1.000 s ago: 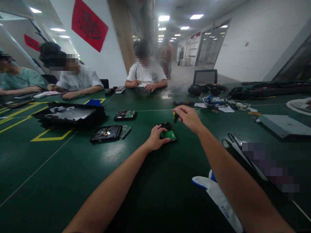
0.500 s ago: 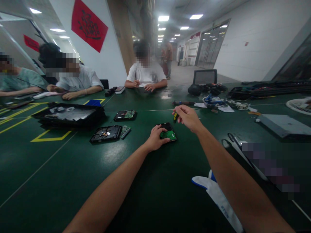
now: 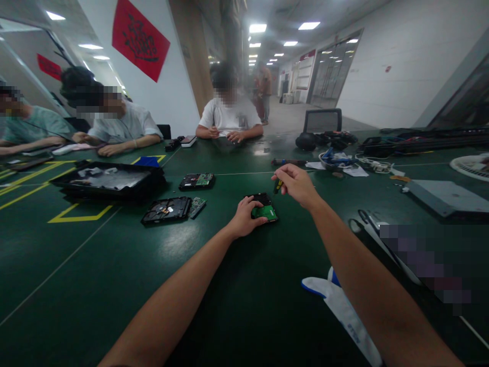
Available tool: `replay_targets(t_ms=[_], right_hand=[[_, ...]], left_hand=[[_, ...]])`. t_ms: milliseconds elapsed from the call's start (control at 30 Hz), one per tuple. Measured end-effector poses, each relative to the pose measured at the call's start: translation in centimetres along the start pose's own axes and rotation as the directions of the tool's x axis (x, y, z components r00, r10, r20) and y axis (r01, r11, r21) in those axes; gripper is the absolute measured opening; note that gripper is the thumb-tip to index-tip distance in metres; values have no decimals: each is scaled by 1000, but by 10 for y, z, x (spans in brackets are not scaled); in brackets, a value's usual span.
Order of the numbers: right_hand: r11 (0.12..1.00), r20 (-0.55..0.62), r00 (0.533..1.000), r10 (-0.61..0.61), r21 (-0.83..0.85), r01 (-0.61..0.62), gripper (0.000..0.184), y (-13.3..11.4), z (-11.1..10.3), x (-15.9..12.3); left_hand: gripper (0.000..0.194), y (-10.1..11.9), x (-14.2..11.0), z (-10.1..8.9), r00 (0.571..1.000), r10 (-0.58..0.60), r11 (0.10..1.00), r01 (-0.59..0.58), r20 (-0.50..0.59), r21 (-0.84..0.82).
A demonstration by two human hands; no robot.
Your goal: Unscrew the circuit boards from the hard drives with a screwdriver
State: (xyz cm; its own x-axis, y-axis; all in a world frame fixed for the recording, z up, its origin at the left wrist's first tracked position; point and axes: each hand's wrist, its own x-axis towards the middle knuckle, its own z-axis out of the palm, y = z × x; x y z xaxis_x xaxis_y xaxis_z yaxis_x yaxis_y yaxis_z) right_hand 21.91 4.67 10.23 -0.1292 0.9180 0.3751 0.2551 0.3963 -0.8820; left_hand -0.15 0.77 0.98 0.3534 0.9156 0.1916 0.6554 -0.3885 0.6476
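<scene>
On the green table lies a hard drive [image 3: 266,212] with its green circuit board facing up. My left hand [image 3: 246,218] grips it from the left, thumb on the near edge and fingers over the far side. Just right of and above the drive, my right hand [image 3: 296,184] pinches a small black-and-yellow screwdriver [image 3: 278,186]. The tool points down; its tip is too small to make out. Off to the left are a second hard drive [image 3: 167,210], a loose circuit board [image 3: 197,207] beside it, and a third drive [image 3: 197,181] farther back.
A black tray [image 3: 109,178] stands at left. At right are a grey metal box [image 3: 451,196], a bundle of cables [image 3: 336,159] and a white-and-blue glove [image 3: 349,316]. Another screwdriver [image 3: 289,162] lies beyond my right hand. Several people sit around the table's far and left sides.
The screwdriver has turned slightly between my right fingers, showing less yellow. My left hand and the hard drive stay in place.
</scene>
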Motion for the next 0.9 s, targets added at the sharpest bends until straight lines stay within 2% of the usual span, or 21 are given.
replay_targets(t_ms=[200, 367, 500, 900], right_hand=[[999, 48, 999, -12, 54, 9, 35, -2, 2, 0], [996, -5, 997, -74, -44, 74, 30, -1, 1, 1], [998, -51, 998, -36, -46, 33, 31, 0, 0, 1], [999, 41, 999, -20, 37, 19, 37, 0, 2, 0]], left_hand=[[50, -2, 1, 2, 1000, 11, 1000, -11, -10, 16], [51, -3, 1, 2, 1000, 15, 1000, -15, -11, 16], [52, -3, 1, 1, 1000, 13, 1000, -13, 4, 13], [51, -3, 0, 2, 1000, -11, 1000, 11, 4, -16]])
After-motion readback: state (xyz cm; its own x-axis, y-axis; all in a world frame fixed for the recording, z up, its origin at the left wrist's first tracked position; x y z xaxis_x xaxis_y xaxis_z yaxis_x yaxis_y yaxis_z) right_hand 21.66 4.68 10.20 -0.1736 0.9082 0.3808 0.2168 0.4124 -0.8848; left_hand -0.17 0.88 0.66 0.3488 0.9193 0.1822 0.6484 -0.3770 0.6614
